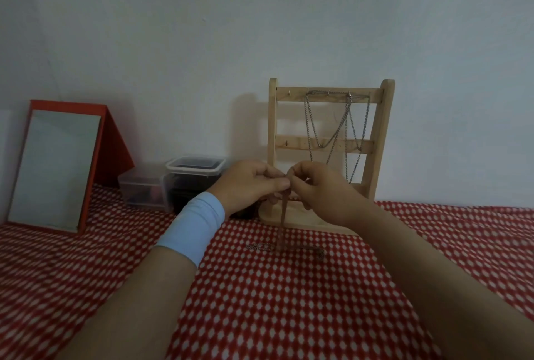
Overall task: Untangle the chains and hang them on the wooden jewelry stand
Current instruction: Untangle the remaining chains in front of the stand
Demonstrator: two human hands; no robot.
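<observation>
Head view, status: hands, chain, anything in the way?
Left hand and right hand both pinch chain, tail trailing on cloth. Other chains already hung on stand. Path to stand clear.

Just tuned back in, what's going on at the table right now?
A person pinches a brownish chain between the left hand and right hand, in front of the wooden jewelry stand. It dangles down to the red patterned cloth, where more chain lies. Silver chains already hang from the stand's top rail.
</observation>
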